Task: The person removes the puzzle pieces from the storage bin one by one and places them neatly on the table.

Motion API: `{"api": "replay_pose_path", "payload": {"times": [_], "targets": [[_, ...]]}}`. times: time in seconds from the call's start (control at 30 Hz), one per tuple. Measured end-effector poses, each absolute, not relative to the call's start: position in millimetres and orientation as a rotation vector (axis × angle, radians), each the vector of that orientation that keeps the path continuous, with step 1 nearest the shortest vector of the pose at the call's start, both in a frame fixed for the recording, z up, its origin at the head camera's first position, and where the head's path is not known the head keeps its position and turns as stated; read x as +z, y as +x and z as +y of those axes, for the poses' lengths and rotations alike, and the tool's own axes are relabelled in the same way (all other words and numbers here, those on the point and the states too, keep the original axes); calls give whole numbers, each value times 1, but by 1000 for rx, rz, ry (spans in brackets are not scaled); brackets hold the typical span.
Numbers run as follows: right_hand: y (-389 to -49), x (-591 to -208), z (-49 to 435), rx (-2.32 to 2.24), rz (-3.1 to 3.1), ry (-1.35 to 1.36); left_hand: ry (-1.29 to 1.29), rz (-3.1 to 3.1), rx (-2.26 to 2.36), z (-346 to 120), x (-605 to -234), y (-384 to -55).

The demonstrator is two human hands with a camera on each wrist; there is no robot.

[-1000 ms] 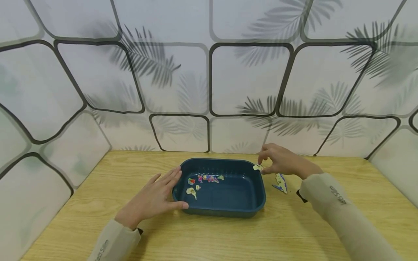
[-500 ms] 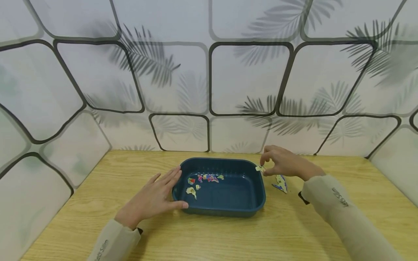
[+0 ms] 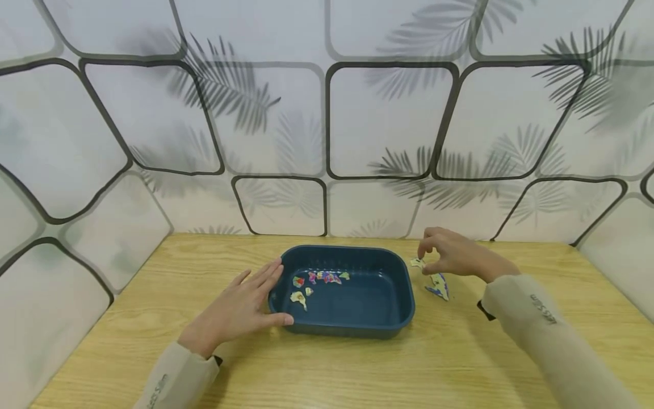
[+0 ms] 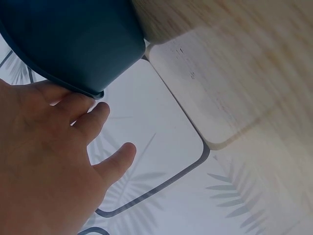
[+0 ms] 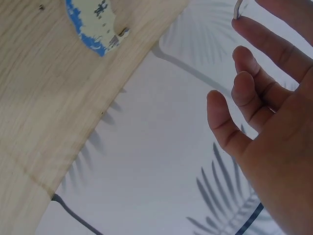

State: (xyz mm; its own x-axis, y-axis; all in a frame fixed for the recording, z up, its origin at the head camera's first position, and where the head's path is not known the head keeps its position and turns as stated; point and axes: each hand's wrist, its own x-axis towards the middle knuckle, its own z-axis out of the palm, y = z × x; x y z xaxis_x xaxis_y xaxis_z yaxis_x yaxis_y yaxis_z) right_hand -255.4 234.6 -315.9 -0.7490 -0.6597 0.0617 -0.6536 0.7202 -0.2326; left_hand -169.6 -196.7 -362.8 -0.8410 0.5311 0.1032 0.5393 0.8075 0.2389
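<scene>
1. My right hand (image 3: 452,254) pinches a small paper scrap (image 3: 417,262) between thumb and forefinger, just right of the blue tray (image 3: 393,309).
2. I keep that pinch light so the scrap doesn't crumple.
3. My left hand (image 3: 240,307) lies flat, fingers straight against the tray's left wall, steadying it.
4. Another torn piece (image 3: 439,286) waits on the tabletop (image 3: 357,369).

Your right sleeve (image 3: 541,318) carries a short line of dark lettering running along the forearm; it reads roughly "less slim", but the letters are small and the reading is not certain. Your left sleeve (image 3: 158,389) bears dark lettering of the same kind near the cuff, partly cut off by the frame edge. The torn paper scrap (image 5: 95,22) shows blue print, too small to read.
</scene>
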Motion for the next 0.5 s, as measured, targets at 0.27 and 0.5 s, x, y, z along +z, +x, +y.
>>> {"api": "replay_pose_path", "payload": {"times": [0.27,0.5], "targets": [[-255,-323,250,-395,2902,-1092,-873,-2934,-376,-196,-363,-169],[-255,-328,269,-410,2896,-1012,-870,-2933,-389,-196,-362,-169]]}}
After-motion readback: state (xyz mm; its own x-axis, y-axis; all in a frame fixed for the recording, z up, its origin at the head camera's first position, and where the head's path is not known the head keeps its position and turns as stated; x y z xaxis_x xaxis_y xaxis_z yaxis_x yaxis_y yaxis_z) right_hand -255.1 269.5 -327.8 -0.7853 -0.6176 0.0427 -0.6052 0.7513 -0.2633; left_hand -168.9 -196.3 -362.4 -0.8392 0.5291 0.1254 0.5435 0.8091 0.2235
